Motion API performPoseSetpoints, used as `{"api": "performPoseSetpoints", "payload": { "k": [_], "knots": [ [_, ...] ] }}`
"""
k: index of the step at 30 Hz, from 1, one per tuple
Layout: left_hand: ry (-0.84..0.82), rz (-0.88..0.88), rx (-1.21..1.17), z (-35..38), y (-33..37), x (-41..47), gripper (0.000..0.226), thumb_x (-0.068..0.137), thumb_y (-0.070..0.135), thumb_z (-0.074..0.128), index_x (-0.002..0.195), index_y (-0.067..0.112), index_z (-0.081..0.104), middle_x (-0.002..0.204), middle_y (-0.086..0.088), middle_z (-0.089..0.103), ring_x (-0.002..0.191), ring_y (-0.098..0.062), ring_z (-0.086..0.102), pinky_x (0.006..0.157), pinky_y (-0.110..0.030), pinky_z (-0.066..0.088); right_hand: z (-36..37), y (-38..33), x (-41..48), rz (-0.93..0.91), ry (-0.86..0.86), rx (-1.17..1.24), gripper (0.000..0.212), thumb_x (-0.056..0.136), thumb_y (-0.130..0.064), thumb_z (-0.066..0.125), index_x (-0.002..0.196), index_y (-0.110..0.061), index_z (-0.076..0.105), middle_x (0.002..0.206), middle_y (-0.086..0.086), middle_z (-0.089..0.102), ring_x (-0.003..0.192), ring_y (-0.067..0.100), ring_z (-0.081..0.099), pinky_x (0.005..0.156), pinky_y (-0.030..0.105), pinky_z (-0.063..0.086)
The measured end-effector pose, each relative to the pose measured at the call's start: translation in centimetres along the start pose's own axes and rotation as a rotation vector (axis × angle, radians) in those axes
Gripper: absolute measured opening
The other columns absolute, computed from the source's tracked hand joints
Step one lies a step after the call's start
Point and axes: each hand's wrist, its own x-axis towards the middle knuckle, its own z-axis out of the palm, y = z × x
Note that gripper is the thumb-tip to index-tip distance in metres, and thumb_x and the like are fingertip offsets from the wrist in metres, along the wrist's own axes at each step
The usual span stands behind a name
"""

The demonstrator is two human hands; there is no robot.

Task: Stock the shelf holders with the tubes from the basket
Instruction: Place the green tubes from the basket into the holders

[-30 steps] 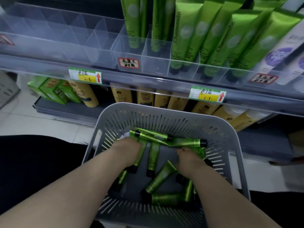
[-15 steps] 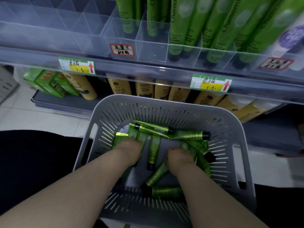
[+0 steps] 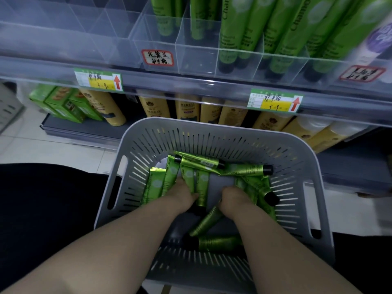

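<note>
Both hands are down in the basket [image 3: 212, 132] at lower centre of the frame, among the loose green tubes [image 3: 246, 169]. The left hand [image 3: 185, 195] lies over a tube [image 3: 201, 188] whose long axis runs up-frame, cap toward the person; its fingers are curled under and hidden, so whether it has a grip I cannot tell. The right hand [image 3: 232, 197] sits just beside tubes piled at the right wall, fingers likewise hidden. The left hand looks nearer a clean pick. The holders [image 3: 197, 58] stand straight up-frame, above the basket's far rim; the open cells are centre and upper left, with stocked tubes [image 3: 244, 30] to the upper right. The lift must clear that rim and the shelf lip [image 3: 191, 85].
</note>
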Motion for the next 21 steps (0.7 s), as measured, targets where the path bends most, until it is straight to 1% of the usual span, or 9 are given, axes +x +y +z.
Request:
{"api": "performPoseSetpoints", "payload": {
  "k": [4,6,8,10,12,14,17,19,21],
  "knots": [
    [-0.014,-0.063,-0.154,-0.2,0.2,0.3,0.076,0.083,0.028,0.067,0.139,0.005,0.021,0.129,-0.013,0.052,0.117,-0.029,0.051,0.098,-0.033,0.042,0.1,0.3,0.2,0.015,-0.019,0.123,0.036,0.088,-0.025,0.059,0.122,-0.012,0.06,0.126,0.01,0.057,0.113,0.025,0.055,0.094,0.027,0.047],
    [-0.057,-0.089,-0.264,-0.4,0.3,0.4,0.074,0.079,0.025,0.07,0.137,0.006,0.029,0.12,-0.013,0.057,0.108,-0.028,0.057,0.092,-0.037,0.049,0.1,0.4,0.2,0.007,-0.009,0.197,0.033,0.085,-0.028,0.065,0.114,-0.012,0.065,0.119,0.01,0.062,0.108,0.025,0.058,0.091,0.029,0.049],
    [-0.141,-0.118,-0.409,-1.1,0.5,-0.1,0.05,0.079,0.018,0.07,0.122,0.006,0.047,0.11,-0.016,0.063,0.094,-0.027,0.063,0.082,-0.041,0.055,0.0,0.5,0.0,0.004,0.002,0.312,0.032,0.081,-0.028,0.07,0.107,-0.009,0.068,0.112,0.011,0.065,0.103,0.025,0.06,0.086,0.028,0.05],
    [-0.248,-0.142,-0.492,-2.0,0.6,-1.0,0.033,0.08,0.012,0.071,0.108,0.007,0.056,0.11,-0.015,0.065,0.088,-0.024,0.064,0.074,-0.038,0.056,0.0,0.3,-0.4,-0.014,0.014,0.429,0.024,0.082,-0.025,0.071,0.098,-0.008,0.068,0.102,0.01,0.066,0.098,0.024,0.061,0.08,0.029,0.049],
    [-0.301,-0.116,-0.457,-2.9,0.3,-1.7,0.034,0.079,0.012,0.072,0.11,0.01,0.057,0.109,-0.008,0.067,0.087,-0.018,0.063,0.066,-0.028,0.054,-0.2,0.0,-1.1,-0.029,-0.004,0.577,0.014,0.083,-0.022,0.07,0.079,-0.013,0.06,0.082,0.005,0.058,0.088,0.024,0.057,0.077,0.038,0.053],
    [-0.293,-0.095,-0.41,-3.6,0.1,-2.3,0.044,0.076,0.011,0.074,0.116,0.015,0.055,0.11,-0.003,0.065,0.095,-0.017,0.061,0.065,-0.024,0.049,-0.5,-0.2,-1.8,-0.017,-0.017,0.73,0.024,0.084,-0.018,0.069,0.069,-0.014,0.051,0.071,0.003,0.046,0.081,0.022,0.052,0.072,0.042,0.054],
    [-0.268,-0.08,-0.445,-3.9,0.0,-3.4,0.066,0.07,0.011,0.078,0.128,0.017,0.048,0.121,-0.003,0.061,0.109,-0.02,0.057,0.069,-0.027,0.051,-1.3,-0.4,-2.7,-0.089,0.139,0.717,0.031,0.081,-0.017,0.072,0.058,-0.014,0.051,0.06,-0.001,0.044,0.061,0.01,0.046,0.058,0.027,0.044],
    [-0.237,-0.035,-0.538,-4.0,0.3,-4.3,0.058,0.072,0.021,0.078,0.123,0.019,0.052,0.119,-0.003,0.062,0.109,-0.021,0.058,0.076,-0.032,0.053,-1.9,-0.8,-3.2,-0.146,0.218,0.728,0.027,0.081,-0.015,0.071,0.06,-0.013,0.056,0.061,-0.002,0.046,0.06,0.009,0.045,0.055,0.023,0.034],
    [-0.18,0.026,-0.61,-4.3,1.0,-5.8,0.039,0.079,0.04,0.071,0.109,0.019,0.056,0.11,-0.002,0.063,0.101,-0.02,0.06,0.074,-0.03,0.052,-2.3,-1.1,-3.8,-0.191,0.266,0.753,0.006,0.082,-0.014,0.07,0.079,-0.009,0.067,0.069,-0.001,0.054,0.071,0.012,0.05,0.063,0.022,0.036]
  ]
}}
